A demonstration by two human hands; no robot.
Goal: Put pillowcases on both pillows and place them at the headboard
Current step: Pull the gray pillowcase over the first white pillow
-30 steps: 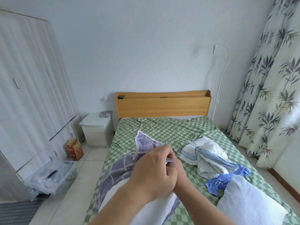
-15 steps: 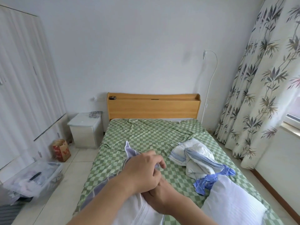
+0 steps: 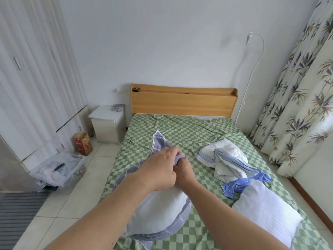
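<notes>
Mid-bed, toward left edge: left hand (image 3: 158,170) and right hand (image 3: 184,170) both clamped on purple pillowcase (image 3: 159,143) mouth; pillow (image 3: 162,210) long axis runs back toward person, headboard (image 3: 183,103) far ahead.

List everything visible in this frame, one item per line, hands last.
pillow: 1, white, near bed, partly inside purple pillowcase
second pillow: 1, white, bare, near right
bedding pile: 1, white and blue, bed right
sheet: 1, green checked
headboard: 1, wooden
nightstand: 1, white, left of the bed
paper bag: 1, red-brown, floor
plastic bin: 1, clear, floor
lamp: 1, white
curtain: leaf print, right
left hand; right hand: gripping pillowcase
</notes>
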